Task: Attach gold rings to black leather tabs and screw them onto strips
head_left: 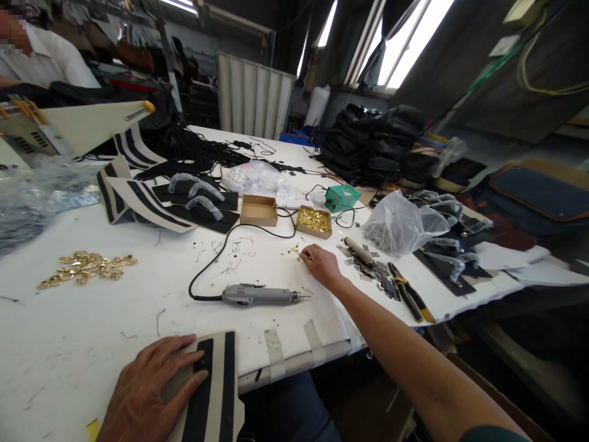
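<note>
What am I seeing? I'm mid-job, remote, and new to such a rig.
No robot here: the single picture is from a camera on a person's head, facing forward and down at two bare hands. The left hand rests on a beige panel with black stripes. The right hand is at small gold-coloured pieces; whether it pinches one I cannot tell. On the white tabletop lie a grey corded power screwdriver, a brown cardboard box of gold-coloured bits, a spread of gold-coloured fittings and yellow-handled pliers.

left hand (154, 388) lies palm-down, right hand (318, 264) curls inward.
</note>
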The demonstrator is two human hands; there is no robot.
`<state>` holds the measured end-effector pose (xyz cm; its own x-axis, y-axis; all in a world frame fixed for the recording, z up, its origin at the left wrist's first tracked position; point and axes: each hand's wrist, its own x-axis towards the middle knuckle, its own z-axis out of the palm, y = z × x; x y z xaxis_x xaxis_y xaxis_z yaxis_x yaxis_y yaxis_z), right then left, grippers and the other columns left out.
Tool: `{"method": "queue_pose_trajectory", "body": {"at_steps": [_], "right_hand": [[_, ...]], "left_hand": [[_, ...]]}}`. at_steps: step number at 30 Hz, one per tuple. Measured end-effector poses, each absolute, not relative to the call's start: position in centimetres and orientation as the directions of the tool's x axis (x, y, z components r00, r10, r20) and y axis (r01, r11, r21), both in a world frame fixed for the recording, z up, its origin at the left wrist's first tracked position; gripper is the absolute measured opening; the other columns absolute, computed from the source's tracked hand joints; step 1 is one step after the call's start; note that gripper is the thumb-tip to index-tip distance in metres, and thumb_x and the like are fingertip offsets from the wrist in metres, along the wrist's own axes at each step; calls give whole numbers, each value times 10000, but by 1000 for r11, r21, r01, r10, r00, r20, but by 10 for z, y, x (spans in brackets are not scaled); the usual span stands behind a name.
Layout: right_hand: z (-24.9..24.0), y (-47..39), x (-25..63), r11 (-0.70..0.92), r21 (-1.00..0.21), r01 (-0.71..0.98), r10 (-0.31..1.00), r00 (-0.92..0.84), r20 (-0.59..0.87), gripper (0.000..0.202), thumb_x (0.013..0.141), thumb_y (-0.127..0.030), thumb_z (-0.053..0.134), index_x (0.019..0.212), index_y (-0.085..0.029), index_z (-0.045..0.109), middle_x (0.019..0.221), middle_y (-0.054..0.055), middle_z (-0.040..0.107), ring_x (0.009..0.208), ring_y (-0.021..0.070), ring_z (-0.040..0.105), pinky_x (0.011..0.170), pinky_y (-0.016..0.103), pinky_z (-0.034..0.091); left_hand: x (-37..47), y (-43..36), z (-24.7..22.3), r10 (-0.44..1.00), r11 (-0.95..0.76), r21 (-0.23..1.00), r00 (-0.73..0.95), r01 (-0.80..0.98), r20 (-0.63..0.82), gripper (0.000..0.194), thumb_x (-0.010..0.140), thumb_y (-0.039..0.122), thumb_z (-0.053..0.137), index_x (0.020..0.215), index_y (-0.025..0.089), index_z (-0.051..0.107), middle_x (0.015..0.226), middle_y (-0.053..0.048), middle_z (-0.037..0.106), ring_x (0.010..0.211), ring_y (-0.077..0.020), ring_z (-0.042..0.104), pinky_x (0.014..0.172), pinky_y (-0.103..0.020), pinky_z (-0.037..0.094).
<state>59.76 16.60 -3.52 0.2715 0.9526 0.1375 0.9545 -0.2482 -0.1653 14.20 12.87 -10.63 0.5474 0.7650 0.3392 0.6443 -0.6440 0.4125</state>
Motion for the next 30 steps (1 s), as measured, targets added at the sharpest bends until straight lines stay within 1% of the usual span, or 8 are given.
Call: {"method": "queue_pose_trajectory", "body": {"at_steps": [6, 11, 17, 24, 26, 30], "right_hand": [[-41, 171, 597, -225, -92, 970, 966, 234, 112, 228, 1034, -311, 548, 1007, -220, 755, 1073, 81, 752, 863, 206, 662, 729, 303, 372], [-41, 172, 596, -209, -73, 975, 972, 215, 93, 223, 1017, -304, 554, 1003, -222, 761, 1059, 78, 759, 877, 210, 658, 747, 306, 376], [-36, 180, 600, -186, -85, 979, 981, 190, 46, 220, 982, -311, 577, 971, -247, 787, 1077, 38, 781, 901, 192, 662, 713, 287, 373], [-30, 192, 604, -186, -71, 980, 983, 186, -13, 176, 904, -263, 619, 884, -241, 792, 935, 25, 790, 819, 183, 636, 647, 282, 331], [-29, 193, 604, -196, -68, 978, 981, 196, -9, 183, 914, -272, 611, 903, -234, 790, 943, 32, 787, 823, 186, 633, 649, 285, 328], [-27, 188, 604, -212, -69, 975, 976, 215, 35, 249, 1000, -328, 542, 999, -227, 769, 1048, 48, 778, 896, 192, 645, 683, 288, 345]], "left_hand": [[144, 126, -103, 771, -637, 402, 543, 658, 334, 384, 921, 652, 629, 1135, 367, 771, 1350, -7, 720, 1287, -336, 590, 1028, -514, 474], [144, 126, -102, 770, -638, 402, 535, 657, 346, 383, 925, 651, 623, 1126, 362, 773, 1333, -11, 729, 1277, -331, 593, 1012, -502, 470], [144, 125, -101, 780, -626, 401, 534, 669, 327, 368, 919, 632, 639, 1123, 358, 776, 1344, -18, 726, 1287, -330, 591, 1013, -495, 469], [145, 125, -99, 763, -647, 385, 544, 658, 349, 346, 934, 594, 645, 1129, 338, 772, 1333, -27, 727, 1280, -324, 589, 1006, -482, 464], [145, 125, -98, 759, -651, 391, 546, 651, 355, 325, 930, 567, 666, 1136, 337, 766, 1333, -26, 726, 1282, -324, 585, 1003, -479, 464], [146, 126, -96, 751, -660, 413, 551, 627, 364, 321, 926, 566, 678, 1148, 346, 754, 1334, -20, 724, 1282, -325, 581, 1003, -489, 465]]}}
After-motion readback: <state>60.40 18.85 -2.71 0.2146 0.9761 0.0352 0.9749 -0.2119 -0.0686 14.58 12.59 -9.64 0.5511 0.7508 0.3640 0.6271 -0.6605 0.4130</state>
